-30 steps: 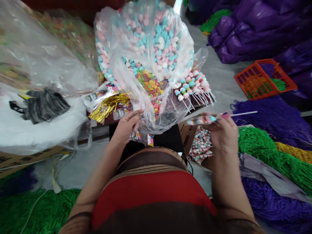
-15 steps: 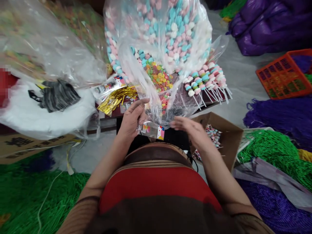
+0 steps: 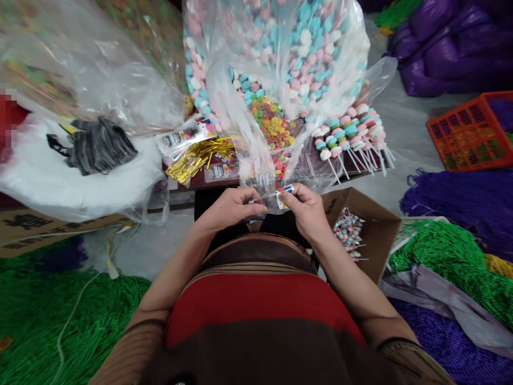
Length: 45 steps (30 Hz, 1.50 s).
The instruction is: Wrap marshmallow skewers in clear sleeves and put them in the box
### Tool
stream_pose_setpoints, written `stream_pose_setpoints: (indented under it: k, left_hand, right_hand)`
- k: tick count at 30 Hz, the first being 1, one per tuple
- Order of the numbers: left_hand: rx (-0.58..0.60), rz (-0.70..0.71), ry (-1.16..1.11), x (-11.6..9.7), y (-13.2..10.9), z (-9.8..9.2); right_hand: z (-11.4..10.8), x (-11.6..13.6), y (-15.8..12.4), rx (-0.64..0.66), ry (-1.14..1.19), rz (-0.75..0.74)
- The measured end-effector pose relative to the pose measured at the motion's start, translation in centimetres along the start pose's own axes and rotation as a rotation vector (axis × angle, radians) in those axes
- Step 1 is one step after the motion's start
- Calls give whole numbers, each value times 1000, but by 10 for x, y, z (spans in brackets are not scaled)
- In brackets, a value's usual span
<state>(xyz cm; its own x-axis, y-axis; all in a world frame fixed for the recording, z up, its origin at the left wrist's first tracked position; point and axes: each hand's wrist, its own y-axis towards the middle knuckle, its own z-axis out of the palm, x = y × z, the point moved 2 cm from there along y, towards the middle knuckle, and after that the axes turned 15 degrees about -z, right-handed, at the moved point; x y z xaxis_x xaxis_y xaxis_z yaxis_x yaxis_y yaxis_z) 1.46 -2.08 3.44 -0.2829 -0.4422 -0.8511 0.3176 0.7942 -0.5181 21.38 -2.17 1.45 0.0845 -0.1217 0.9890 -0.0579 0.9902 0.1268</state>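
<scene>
Between my hands, close to my waist, is a small clear printed plastic bag (image 3: 284,199). My left hand (image 3: 236,207) pinches one end of it between thumb and fingers. At the other end, my right hand (image 3: 303,208) grips the part with the red and blue print. Just beyond them, a big clear bag (image 3: 256,149) lies open, with ring-shaped gummy candies (image 3: 276,125) and pink, white and blue marshmallows (image 3: 304,69) in it. Candy skewers on white sticks (image 3: 352,131) lie in a row to the right of that bag.
Gold twist ties (image 3: 200,158) and a stack of printed bags (image 3: 186,138) lie at the table's left. A dark striped bundle (image 3: 102,147) rests on white plastic. On the right are a cardboard box (image 3: 379,235) with wrapped skewers and an orange crate (image 3: 460,133). Green netting (image 3: 92,321) covers the floor.
My right hand has come in to the left and taken hold of the small bag's printed end. My left hand has shifted slightly, and the bag is now stretched between both hands.
</scene>
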Motion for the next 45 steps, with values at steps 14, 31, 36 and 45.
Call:
stream_pose_setpoints:
  k: [14, 31, 36, 45]
  left_hand:
    - [-227, 253, 320, -3, 4, -2]
    - [-301, 190, -610, 14, 24, -14]
    - [-279, 198, -743, 18, 26, -16]
    - [-258, 218, -768, 18, 28, -18]
  right_hand:
    - [10, -5, 10, 6, -68, -43]
    - [-108, -1, 72, 1, -1448, -110]
    - [-116, -19, 74, -72, -1457, -61]
    - [-142, -22, 47, -448, -819, -282]
